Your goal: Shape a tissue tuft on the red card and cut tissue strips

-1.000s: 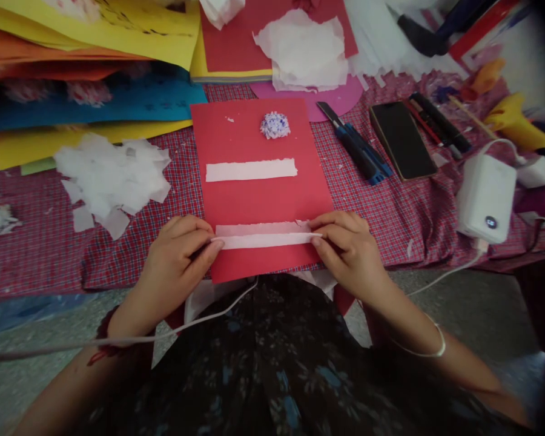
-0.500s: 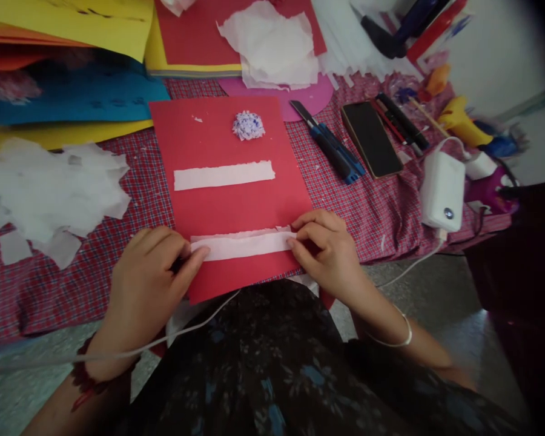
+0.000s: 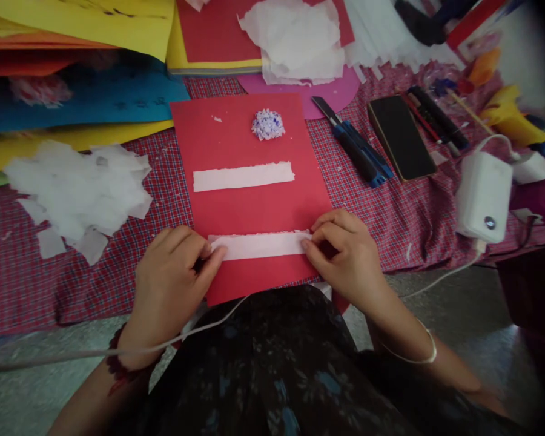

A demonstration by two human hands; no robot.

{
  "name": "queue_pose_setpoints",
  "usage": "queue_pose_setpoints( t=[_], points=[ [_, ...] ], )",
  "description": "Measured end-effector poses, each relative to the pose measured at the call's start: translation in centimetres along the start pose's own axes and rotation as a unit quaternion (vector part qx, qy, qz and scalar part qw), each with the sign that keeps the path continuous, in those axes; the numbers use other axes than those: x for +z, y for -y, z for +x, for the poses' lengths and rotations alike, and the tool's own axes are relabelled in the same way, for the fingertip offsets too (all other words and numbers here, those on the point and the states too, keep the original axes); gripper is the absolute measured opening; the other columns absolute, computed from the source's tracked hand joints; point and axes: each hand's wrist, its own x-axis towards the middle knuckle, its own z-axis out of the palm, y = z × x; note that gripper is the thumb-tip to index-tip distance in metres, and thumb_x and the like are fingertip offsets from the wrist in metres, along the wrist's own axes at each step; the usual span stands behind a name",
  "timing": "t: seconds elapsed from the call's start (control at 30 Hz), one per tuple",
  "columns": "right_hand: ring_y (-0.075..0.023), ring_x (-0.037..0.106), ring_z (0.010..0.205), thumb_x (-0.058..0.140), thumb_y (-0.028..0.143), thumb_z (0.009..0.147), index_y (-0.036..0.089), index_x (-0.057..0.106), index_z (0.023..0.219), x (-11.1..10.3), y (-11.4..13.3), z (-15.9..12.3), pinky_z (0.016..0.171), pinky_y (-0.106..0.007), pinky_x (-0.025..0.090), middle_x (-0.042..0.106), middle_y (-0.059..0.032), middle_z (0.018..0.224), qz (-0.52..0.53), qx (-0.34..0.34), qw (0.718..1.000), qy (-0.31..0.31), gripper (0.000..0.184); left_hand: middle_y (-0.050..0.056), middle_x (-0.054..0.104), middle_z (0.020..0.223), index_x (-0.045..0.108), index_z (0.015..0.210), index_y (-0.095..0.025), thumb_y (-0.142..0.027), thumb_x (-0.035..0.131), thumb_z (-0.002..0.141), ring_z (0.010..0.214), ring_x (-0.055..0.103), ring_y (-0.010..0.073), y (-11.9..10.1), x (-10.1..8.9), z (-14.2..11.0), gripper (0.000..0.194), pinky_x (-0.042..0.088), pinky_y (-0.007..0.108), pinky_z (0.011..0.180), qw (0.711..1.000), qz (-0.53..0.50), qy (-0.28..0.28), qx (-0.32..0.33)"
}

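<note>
A white paper strip [image 3: 264,246] lies across the lower part of a red sheet [image 3: 258,209], with a thin second layer showing along its upper edge. My left hand [image 3: 175,281] pinches the strip's left end, thumb on top. At its right end, my right hand [image 3: 347,254] holds the strip between thumb and fingers. Farther up the sheet lies another white strip [image 3: 244,176], untouched by either hand. Above that sits a small heap of white and blue paper bits [image 3: 267,124].
Left of the sheet is a pile of white paper pieces [image 3: 84,197]. On the right lie a utility knife [image 3: 356,148], a phone [image 3: 402,138] and a white power bank [image 3: 485,194] with a cable. Coloured sheets [image 3: 86,91] are stacked at the back left.
The strip's upper layer has shifted slightly up, so less of the layer beneath shows. Both hands keep their hold on the ends. The whole view has shifted, with things appearing farther right.
</note>
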Motion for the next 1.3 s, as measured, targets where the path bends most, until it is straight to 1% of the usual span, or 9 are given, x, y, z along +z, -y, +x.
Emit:
queue_pose_setpoints(
  t=[0.2, 0.3, 0.5, 0.63, 0.77, 0.87, 1.07, 1.2, 1.3],
  points=[
    [-0.0207, 0.060, 0.084, 0.063, 0.020, 0.085, 0.020, 0.053, 0.070, 0.1, 0.0, 0.0, 0.077, -0.039, 0.047, 0.062, -0.0057, 0.087, -0.005, -0.002, 1.000, -0.004, 0.019, 0.002, 0.058, 0.078, 0.056, 0.090, -0.020, -0.028, 0.056, 0.094, 0.076, 0.057, 0.0204, -0.2, 0.1, 0.0, 0.009, 0.043, 0.034, 0.070, 0.999, 0.002, 0.001, -0.051],
    [-0.0210, 0.060, 0.083, 0.062, 0.016, 0.083, 0.021, 0.052, 0.073, 0.2, 0.0, 0.1, 0.076, -0.038, 0.048, 0.062, -0.0055, 0.086, -0.018, -0.003, 1.000, -0.012, 0.015, 0.004, 0.061, 0.083, 0.059, 0.104, -0.019, -0.027, 0.052, 0.096, 0.082, 0.060, 0.0221, -0.2, 0.1, 0.1, 0.013, 0.045, 0.035, 0.075, 0.999, 0.005, 0.001, -0.042],
    [-0.0209, 0.061, 0.084, 0.052, 0.010, 0.086, 0.021, 0.058, 0.091, 0.2, -0.3, 0.0, 0.076, -0.038, 0.050, 0.063, -0.0058, 0.088, -0.029, -0.002, 0.999, -0.032, 0.014, 0.006, 0.062, 0.085, 0.061, 0.091, -0.020, -0.028, 0.045, 0.099, 0.085, 0.059, 0.0250, 0.0, 0.2, 0.3, 0.019, 0.044, 0.038, 0.076, 0.999, 0.022, 0.019, -0.020],
    [-0.0248, 0.062, 0.107, 0.050, 0.016, 0.092, 0.020, 0.060, 0.116, -0.6, 0.6, -0.8, 0.093, -0.045, 0.051, 0.066, -0.0116, 0.112, -0.022, -0.030, 0.997, -0.061, 0.027, 0.006, 0.062, 0.085, 0.060, 0.089, -0.020, -0.029, 0.044, 0.099, 0.084, 0.058, 0.0250, 0.0, 0.2, 0.3, 0.020, 0.043, 0.038, 0.076, 1.000, 0.021, 0.012, -0.021],
    [-0.0290, 0.038, 0.145, 0.053, 0.034, 0.095, 0.018, 0.040, 0.148, -0.7, 3.1, -1.8, 0.120, -0.054, 0.028, 0.046, -0.0149, 0.152, -0.079, -0.135, 0.986, 0.051, 0.056, 0.006, 0.061, 0.084, 0.061, 0.088, -0.021, -0.029, 0.046, 0.098, 0.084, 0.058, 0.0245, -0.1, 0.3, 0.2, 0.019, 0.042, 0.037, 0.076, 1.000, 0.010, 0.006, -0.022],
    [-0.0278, 0.020, 0.153, 0.052, 0.047, 0.095, 0.014, 0.030, 0.154, 0.5, 4.4, -2.0, 0.125, -0.050, 0.019, 0.030, -0.0139, 0.163, -0.108, -0.200, 0.963, 0.146, 0.071, 0.005, 0.061, 0.083, 0.061, 0.089, -0.022, -0.030, 0.047, 0.098, 0.084, 0.057, 0.0245, 0.0, 0.5, 0.1, 0.019, 0.042, 0.037, 0.077, 1.000, 0.014, 0.004, -0.025],
    [-0.0304, 0.017, 0.154, 0.056, 0.052, 0.092, 0.006, 0.030, 0.154, 2.3, 4.2, -1.7, 0.126, -0.050, 0.015, 0.021, -0.0187, 0.165, -0.128, -0.201, 0.949, 0.209, 0.082, 0.007, 0.062, 0.086, 0.061, 0.092, -0.022, -0.030, 0.046, 0.099, 0.089, 0.059, 0.0273, 0.0, 0.5, 0.0, 0.019, 0.045, 0.039, 0.077, 0.997, 0.077, -0.003, 0.002],
    [-0.0310, 0.018, 0.154, 0.057, 0.051, 0.092, 0.005, 0.029, 0.155, 2.3, 4.1, -1.8, 0.126, -0.049, 0.014, 0.019, -0.0183, 0.165, -0.136, -0.203, 0.948, 0.206, 0.083, 0.014, 0.063, 0.123, 0.062, 0.118, -0.018, -0.026, 0.045, 0.099, 0.119, 0.056, 0.0327, -1.1, 0.3, -0.2, 0.027, 0.042, 0.050, 0.100, 0.991, 0.116, -0.027, 0.054],
    [-0.0311, 0.019, 0.153, 0.055, 0.051, 0.093, 0.005, 0.029, 0.155, 2.6, 4.2, -2.0, 0.126, -0.050, 0.014, 0.023, -0.0192, 0.164, -0.138, -0.202, 0.948, 0.202, 0.082, 0.015, 0.045, 0.152, 0.046, 0.143, -0.015, -0.038, 0.043, 0.101, 0.142, 0.039, 0.0326, -2.0, 0.9, -0.9, 0.048, 0.027, 0.053, 0.118, 0.987, 0.078, 0.025, 0.141]
  ],
)
